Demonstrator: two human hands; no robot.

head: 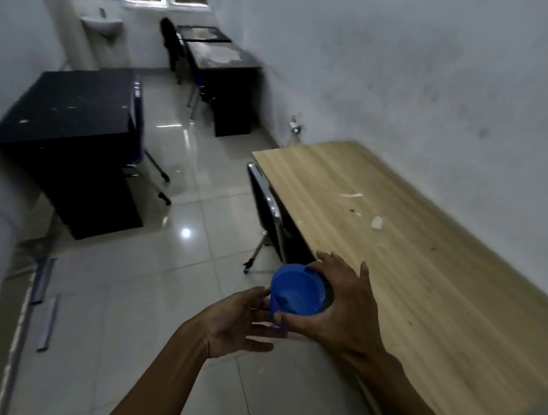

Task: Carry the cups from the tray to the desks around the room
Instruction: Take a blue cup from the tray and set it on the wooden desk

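Head-high view, forward and down, near hands [289, 312]

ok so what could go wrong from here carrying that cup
1. The right hand grips the blue cup only round its rim, while the left hand lies open beside it; a slip could drop it on the tiled floor.
2. The chair juts from the wooden desk, so an arm could catch it.

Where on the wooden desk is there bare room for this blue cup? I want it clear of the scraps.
The wooden desk is bare along its near edge beside the chair, and at its far end. Pale scraps clutter the wall side. The right hand holds the blue cup.
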